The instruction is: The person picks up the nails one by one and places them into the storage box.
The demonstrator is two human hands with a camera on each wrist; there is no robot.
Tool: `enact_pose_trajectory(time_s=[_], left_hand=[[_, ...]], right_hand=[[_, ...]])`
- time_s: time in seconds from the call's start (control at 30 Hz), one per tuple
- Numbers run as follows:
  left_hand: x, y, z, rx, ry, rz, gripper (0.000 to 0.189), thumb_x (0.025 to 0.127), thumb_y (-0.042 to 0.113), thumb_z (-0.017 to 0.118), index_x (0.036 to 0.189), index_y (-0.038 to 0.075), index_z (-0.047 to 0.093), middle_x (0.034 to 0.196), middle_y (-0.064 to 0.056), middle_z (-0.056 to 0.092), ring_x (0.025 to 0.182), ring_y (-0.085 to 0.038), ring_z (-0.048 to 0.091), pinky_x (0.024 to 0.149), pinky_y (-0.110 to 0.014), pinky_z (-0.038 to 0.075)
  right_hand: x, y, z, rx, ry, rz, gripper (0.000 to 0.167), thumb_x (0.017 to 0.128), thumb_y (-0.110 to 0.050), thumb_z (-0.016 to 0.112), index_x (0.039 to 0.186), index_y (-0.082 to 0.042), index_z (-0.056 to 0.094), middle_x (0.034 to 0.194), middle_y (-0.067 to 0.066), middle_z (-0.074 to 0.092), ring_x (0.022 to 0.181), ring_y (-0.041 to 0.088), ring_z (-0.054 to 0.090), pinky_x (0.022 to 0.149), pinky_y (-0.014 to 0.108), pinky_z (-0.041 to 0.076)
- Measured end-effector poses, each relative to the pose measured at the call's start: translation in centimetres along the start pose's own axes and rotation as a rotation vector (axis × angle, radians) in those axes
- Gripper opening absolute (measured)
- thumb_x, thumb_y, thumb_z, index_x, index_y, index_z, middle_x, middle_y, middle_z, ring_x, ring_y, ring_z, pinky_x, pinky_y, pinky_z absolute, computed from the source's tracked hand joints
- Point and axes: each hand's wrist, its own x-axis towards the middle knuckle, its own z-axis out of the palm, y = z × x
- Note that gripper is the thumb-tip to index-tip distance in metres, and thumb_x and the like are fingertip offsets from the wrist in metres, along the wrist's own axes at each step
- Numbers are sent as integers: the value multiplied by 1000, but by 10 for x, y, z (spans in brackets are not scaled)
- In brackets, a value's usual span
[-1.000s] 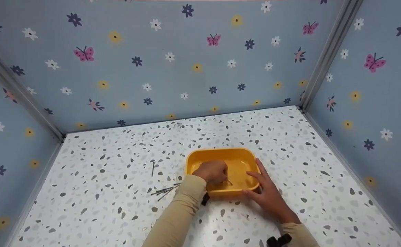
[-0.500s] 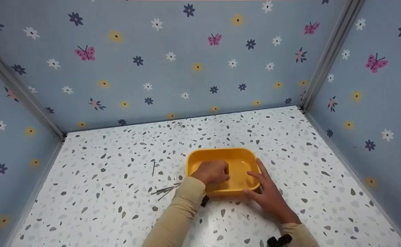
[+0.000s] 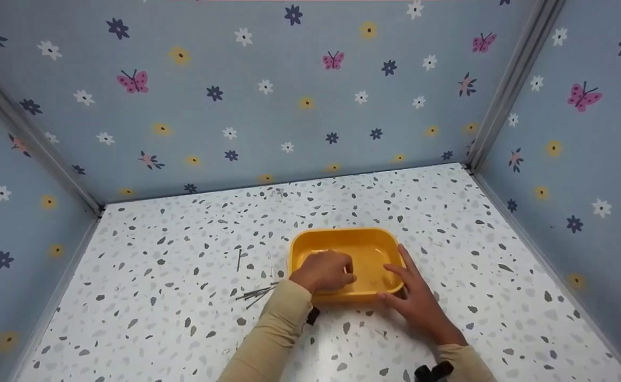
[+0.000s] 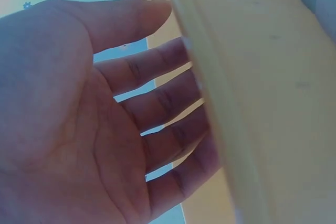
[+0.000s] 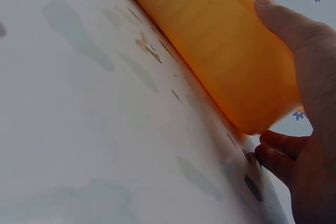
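Observation:
A yellow plastic tray (image 3: 363, 239) with rounded corners sits on the speckled table. My left hand (image 3: 324, 271) reaches over its near left side into the tray. In the left wrist view the left hand's thumb and fingers (image 4: 163, 98) are spread apart and loosely bent; no object shows between them, though the tray's wall hides the fingertips. My right hand (image 3: 414, 297) grips the tray's near right corner, thumb at the near rim and index finger over the right rim. Outside the tray, left of my left forearm, lie several nails (image 3: 257, 293), partly hidden by the sleeve.
A single nail (image 3: 239, 260) lies apart, farther back than the others. The white speckled table (image 3: 156, 297) is bounded by blue flowered panels (image 3: 289, 122) at the back, left and right.
A nail showing under my left fingers a second ago is out of sight now. The left thumb and fingers have parted, and the hand has shifted slightly left. My right hand keeps its hold.

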Motion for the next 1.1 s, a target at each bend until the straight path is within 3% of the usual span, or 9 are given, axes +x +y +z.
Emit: enact_pose_trajectory(time_s=[0.1,0.17,0.27,0.5,0.9,1.1], left_hand=[[-3,0,2,-2,23,17,22,94,36,65,100,17,74,91,6,70,80,-13,61,76,-36,50],[-4,2,3,-9,30,25,21,94,35,65,100,17,74,90,7,70,79,-13,61,75,-35,50],[-6,4,5,-41,41,33,20,94,35,65,99,18,74,90,8,69,78,-11,61,74,-34,49],[-14,3,3,-113,108,17,18,96,33,65,99,18,74,90,9,69,78,-12,60,75,-34,49],[-32,-11,6,-93,268,3,14,95,27,65,95,18,75,86,8,69,76,-12,61,69,-33,50],[-44,-22,7,-143,313,11,11,95,23,64,92,17,73,83,8,66,72,-8,58,65,-31,49]], right_hand=[[1,0,1,-4,3,5,67,87,-50,75,141,-15,56,168,-6,7,150,21,18,112,16,18],[1,0,2,-4,4,4,67,87,-50,75,140,-15,56,168,-4,7,151,21,17,111,13,17],[0,-1,2,2,0,11,65,87,-48,75,140,-14,57,168,-4,7,151,21,16,114,20,18],[1,-1,3,7,-2,4,62,88,-38,78,140,-12,56,168,0,6,151,26,15,116,49,22],[1,0,0,3,-3,19,69,86,-51,75,141,-14,55,167,-8,5,151,24,16,116,49,23],[0,0,0,8,5,-3,69,85,-49,77,141,-14,56,168,-3,7,151,24,17,116,46,24]])
